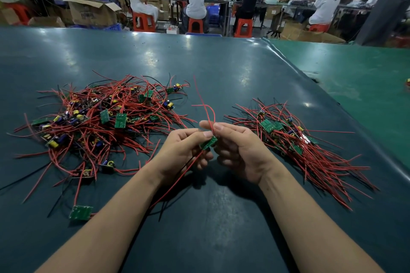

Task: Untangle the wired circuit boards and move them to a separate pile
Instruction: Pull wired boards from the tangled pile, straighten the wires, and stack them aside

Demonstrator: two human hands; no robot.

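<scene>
A tangled pile of green circuit boards with red and black wires lies on the left of the dark table. A tidier pile of wired boards lies on the right, its wires fanned toward me. Between the two piles I hold one small green circuit board above the table. My left hand pinches the board, whose red and black wires trail down under it. My right hand pinches the board's red wires, which loop upward.
A single green board lies loose near my left forearm. The dark table mat ends at a raised edge on the right, beside a green surface. Beyond the table, several people sit on red stools at benches, with cardboard boxes.
</scene>
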